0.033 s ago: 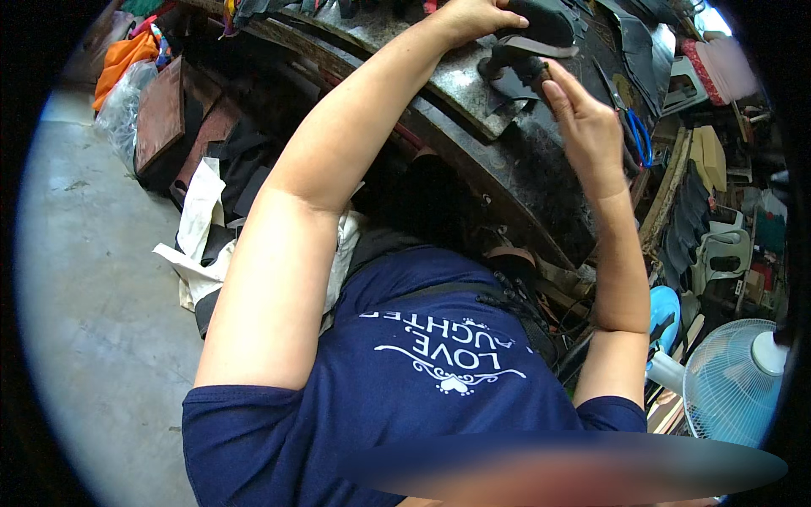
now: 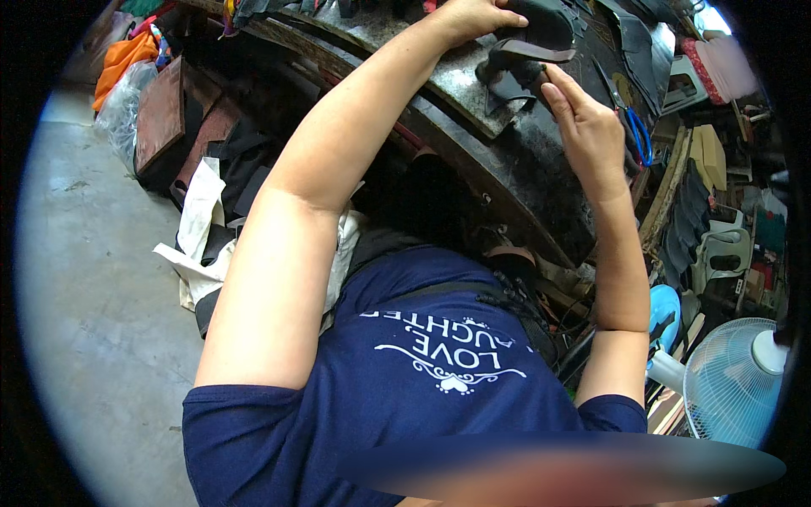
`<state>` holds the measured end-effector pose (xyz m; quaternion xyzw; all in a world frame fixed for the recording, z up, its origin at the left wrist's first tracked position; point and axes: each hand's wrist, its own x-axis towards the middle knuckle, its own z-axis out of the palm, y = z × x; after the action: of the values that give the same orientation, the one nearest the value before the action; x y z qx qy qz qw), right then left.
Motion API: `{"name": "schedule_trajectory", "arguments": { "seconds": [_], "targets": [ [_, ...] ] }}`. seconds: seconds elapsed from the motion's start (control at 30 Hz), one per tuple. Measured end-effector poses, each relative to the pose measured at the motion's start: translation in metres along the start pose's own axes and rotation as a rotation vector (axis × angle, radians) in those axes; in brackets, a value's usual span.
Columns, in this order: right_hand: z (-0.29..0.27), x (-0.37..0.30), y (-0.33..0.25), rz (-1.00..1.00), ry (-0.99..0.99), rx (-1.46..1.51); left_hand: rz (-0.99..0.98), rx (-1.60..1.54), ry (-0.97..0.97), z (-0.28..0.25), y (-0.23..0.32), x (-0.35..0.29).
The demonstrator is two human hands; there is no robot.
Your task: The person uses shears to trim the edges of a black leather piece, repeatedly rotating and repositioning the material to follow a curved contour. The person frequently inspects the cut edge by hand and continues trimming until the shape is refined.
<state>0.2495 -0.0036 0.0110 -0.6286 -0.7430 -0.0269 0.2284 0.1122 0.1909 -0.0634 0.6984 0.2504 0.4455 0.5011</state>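
Note:
At the top of the view, my left hand (image 2: 477, 19) holds the edge of a black sandal (image 2: 547, 27) by its rounded sole, the thumb lying along it. Most of that hand's other fingers are cut off or hidden. Dark straps (image 2: 500, 72) curl out below the sole, toward me. My right hand (image 2: 587, 127) pinches the sandal's strap end between thumb and fingers, close to the sole. Beneath the straps lies a grey stone slab (image 2: 475, 89) on the dark workbench (image 2: 515, 160).
Blue-handled scissors (image 2: 639, 139) lie on the bench right of my right hand, near black sheet pieces (image 2: 635, 51). A fan (image 2: 728, 380) stands at the lower right. Brown boards (image 2: 160, 114), a clear plastic bag (image 2: 127, 122) and an orange cloth (image 2: 122, 68) are at the left.
The sandal has tilted slightly, and its edge and straps sit a little lower and turned. My right fingertips have shifted slightly with the strap. My left hand has barely moved.

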Motion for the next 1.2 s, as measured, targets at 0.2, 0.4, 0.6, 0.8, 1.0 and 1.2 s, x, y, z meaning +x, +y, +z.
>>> {"name": "schedule_trajectory", "arguments": {
  "seconds": [0.2,0.4,0.6,0.8,1.0,1.2],
  "targets": [
    [-0.008,-0.017,0.006,-0.060,0.122,0.257,-0.013,0.090,0.031,-0.001,0.009,-0.003],
    [-0.013,-0.038,0.005,-0.086,-0.014,0.113,-0.067,-0.217,-0.060,-0.002,0.004,-0.004],
    [-0.029,-0.063,0.039,-0.211,0.017,0.072,0.064,-0.137,-0.047,0.003,0.001,-0.004],
    [-0.024,-0.068,0.054,-0.156,-0.123,0.185,-0.107,-0.322,-0.048,0.003,0.038,-0.033],
    [-0.054,-0.028,0.038,-0.382,0.171,0.120,-0.189,0.146,-0.426,0.009,0.110,-0.085],
    [-0.054,0.007,0.024,-0.592,-0.080,-0.085,0.412,0.627,-0.411,0.002,0.154,-0.103]
  ]
}}
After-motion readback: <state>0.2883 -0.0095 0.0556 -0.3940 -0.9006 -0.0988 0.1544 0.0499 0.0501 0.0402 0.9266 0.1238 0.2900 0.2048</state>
